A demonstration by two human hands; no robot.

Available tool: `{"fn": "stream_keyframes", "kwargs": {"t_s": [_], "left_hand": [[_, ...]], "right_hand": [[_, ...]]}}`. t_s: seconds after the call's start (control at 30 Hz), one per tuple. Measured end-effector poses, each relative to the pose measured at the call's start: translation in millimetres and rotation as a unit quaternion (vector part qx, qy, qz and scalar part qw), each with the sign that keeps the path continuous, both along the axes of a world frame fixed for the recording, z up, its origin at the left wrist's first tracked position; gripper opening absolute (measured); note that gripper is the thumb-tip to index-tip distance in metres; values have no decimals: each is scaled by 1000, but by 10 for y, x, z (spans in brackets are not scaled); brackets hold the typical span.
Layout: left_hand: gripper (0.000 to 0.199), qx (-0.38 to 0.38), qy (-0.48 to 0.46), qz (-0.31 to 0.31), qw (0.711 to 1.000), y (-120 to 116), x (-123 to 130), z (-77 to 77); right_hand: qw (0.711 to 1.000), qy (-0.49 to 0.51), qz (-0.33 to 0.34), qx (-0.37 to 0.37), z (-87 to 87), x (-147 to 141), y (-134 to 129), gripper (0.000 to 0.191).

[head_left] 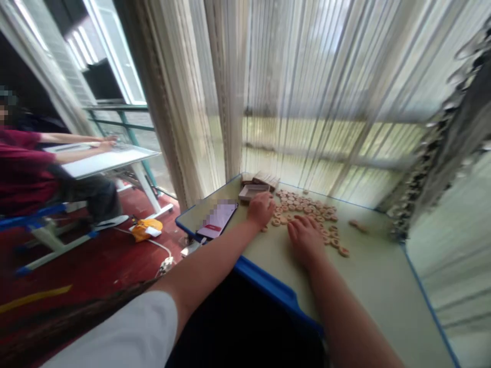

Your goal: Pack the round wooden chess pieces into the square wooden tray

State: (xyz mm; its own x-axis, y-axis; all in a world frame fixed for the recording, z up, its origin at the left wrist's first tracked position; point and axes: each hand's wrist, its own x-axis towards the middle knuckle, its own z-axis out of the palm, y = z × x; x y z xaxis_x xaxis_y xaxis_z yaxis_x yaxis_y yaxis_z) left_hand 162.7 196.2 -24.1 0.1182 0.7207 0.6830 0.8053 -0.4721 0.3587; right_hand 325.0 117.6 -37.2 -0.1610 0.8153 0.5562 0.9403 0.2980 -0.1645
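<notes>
Your left hand (261, 208) beside open box (254, 192), your right hand (306, 236) at near edge of round pieces (303, 203) spread on table (368, 271); can't tell either grip.

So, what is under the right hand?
Round pieces lie on the table just beyond the right hand. Its palm and fingers cover what is directly beneath, so I cannot tell whether pieces are there.

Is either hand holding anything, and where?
Can't tell: left hand by the open box, right hand at the round pieces; any grip is hidden.
</notes>
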Motion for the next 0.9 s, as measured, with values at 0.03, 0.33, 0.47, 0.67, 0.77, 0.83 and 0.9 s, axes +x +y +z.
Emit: {"fn": "stream_keyframes", "kwargs": {"t_s": [0.03, 0.33, 0.47, 0.67, 0.77, 0.83, 0.9], "left_hand": [[26, -8, -3, 18, 1000, 3, -3, -8], [20, -85, 24, 166, 982, 72, -141, -66], [24, -28, -5, 101, 994, 25, -113, -18], [18, 74, -28, -250, 965, -363, -38, 35], [17, 25, -2, -361, 932, -554, -55, 58], [17, -15, 20, -405, 914, -624, -62, 65], [18, -51, 32, -437, 897, -658, -55, 62]], "right_hand": [[1000, 9, -5, 12, 12, -10, -1, 34], [995, 47, -51, 73, 252, 74, 36, 40], [986, 107, -96, 88, 242, 218, 43, 42], [872, 449, -132, 144, 273, 489, 71, 55], [868, 492, -62, 14, 451, 582, -36, 58], [922, 380, -11, -72, 606, 592, -127, 48], [963, 217, 8, -156, 735, 571, -180, 35]]}}
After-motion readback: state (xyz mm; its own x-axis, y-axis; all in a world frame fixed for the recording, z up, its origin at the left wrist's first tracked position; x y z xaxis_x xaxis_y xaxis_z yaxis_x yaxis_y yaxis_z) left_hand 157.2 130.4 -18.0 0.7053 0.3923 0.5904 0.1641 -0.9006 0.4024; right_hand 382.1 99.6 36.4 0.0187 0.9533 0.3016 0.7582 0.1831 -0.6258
